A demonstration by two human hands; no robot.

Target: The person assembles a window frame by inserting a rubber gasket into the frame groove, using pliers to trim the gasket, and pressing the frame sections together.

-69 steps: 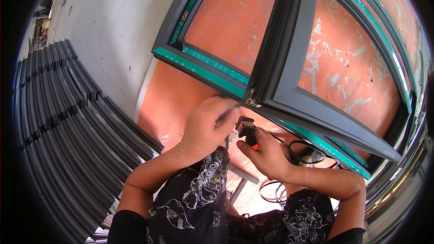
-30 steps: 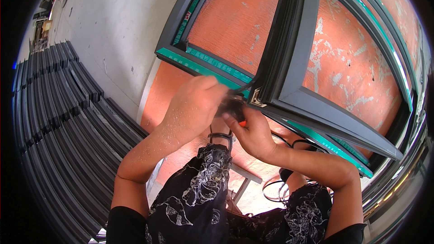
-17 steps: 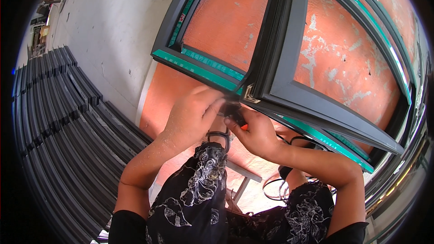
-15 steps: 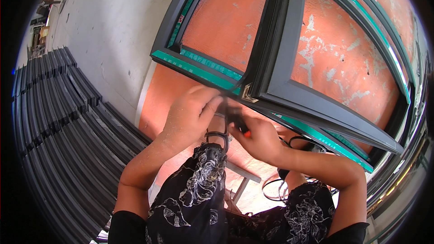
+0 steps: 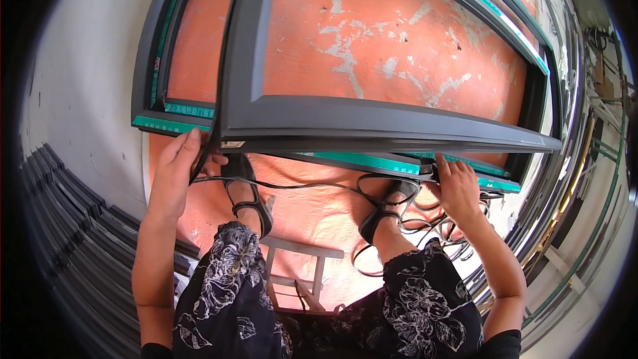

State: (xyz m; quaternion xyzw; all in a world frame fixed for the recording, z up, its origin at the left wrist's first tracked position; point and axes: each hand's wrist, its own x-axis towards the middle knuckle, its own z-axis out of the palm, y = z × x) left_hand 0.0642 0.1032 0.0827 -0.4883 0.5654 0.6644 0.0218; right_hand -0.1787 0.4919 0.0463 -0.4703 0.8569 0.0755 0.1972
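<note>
A dark grey window sash (image 5: 399,123) stands tilted up from a larger grey frame with green protective film (image 5: 362,161). At its lower left corner, my left hand (image 5: 174,169) is closed round a thin black rubber strip (image 5: 211,136). The strip runs up along the sash's left side, and a length of it trails right across the floor into loops. My right hand (image 5: 460,189) is at the frame's lower edge, toward the right. Its fingers are bent round a small dark thing (image 5: 434,173), mostly hidden, whose kind I cannot make out.
Long dark profiles (image 5: 80,239) lie stacked at the left. A low stool (image 5: 302,247) stands between my legs. Loops of black strip (image 5: 365,267) lie by my right foot. More long bars and a green rack (image 5: 608,206) line the right side.
My hands, close together at the sash corner before, have moved apart: the left stays by that corner, the right has gone far right. The black-and-red tool in my right hand no longer shows clearly.
</note>
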